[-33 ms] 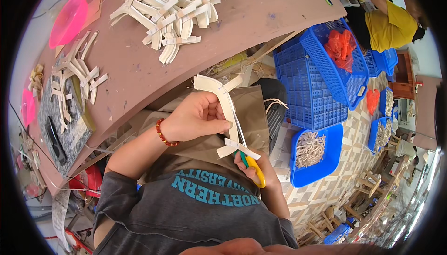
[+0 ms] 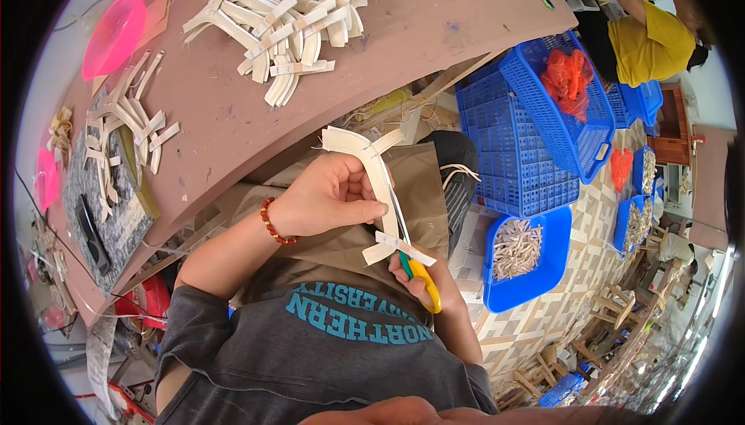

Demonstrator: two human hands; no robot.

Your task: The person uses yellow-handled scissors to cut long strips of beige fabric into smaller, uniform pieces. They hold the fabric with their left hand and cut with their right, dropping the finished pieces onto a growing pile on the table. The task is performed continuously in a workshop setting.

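Head view: cream strip (image 2: 377, 174) lies pinched in the left hand (image 2: 329, 198)

The camera sits on the person's head and looks down, near the left hand (image 2: 334, 200) and right hand (image 2: 445, 279) mid-frame; its wide, round view bends the table (image 2: 419, 45), upper left.
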